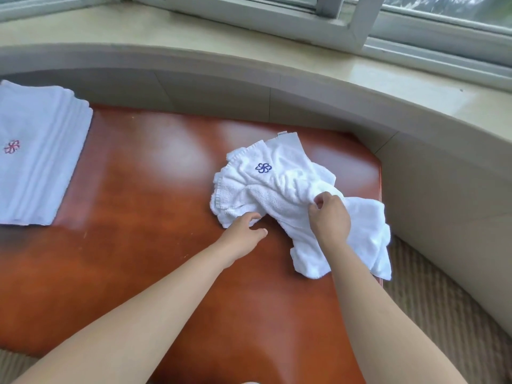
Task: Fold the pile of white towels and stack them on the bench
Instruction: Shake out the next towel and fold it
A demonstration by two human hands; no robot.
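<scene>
While crumpled, towel (pixel 279 187) under both hands | right hand (pixel 329 217) pinches it

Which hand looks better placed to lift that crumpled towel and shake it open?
Probably the right hand: it already pinches a fold atop the crumpled towel. The left hand lies open at the towel's near edge on the bench, gripping nothing.

Two bare forearms show, uncovered right down to the bottom edge of the view, with no sleeve or cuff on them. The left hand (pixel 240 234) and the right hand (pixel 329 217) are bare too, ungloved, with short, unpainted nails. Both wrists are plain, and the fingers that show carry nothing.
</scene>
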